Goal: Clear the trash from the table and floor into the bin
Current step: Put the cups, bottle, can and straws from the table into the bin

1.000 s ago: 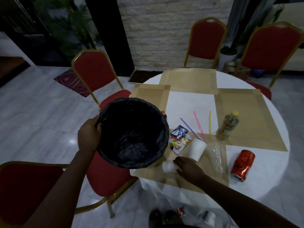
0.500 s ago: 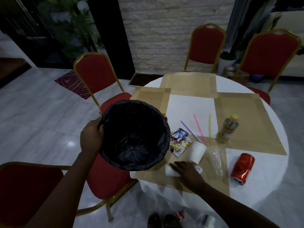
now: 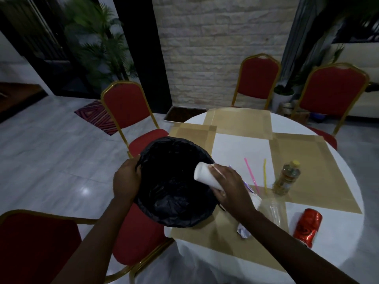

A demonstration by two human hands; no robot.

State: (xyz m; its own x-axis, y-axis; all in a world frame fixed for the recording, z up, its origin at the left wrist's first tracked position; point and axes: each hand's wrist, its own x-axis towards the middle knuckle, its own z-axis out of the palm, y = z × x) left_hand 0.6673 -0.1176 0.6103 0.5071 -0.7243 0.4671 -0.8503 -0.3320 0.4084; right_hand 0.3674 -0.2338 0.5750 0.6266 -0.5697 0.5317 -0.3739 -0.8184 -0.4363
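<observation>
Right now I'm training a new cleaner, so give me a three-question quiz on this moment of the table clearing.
1. True or false: the right hand holds a white cup over the bin.
2. What does the left hand grip? A) red can B) bin rim C) chair
3. Fill in: the red can lies on its ____ on the table.

Key: 1 true; 2 B; 3 side.
</observation>
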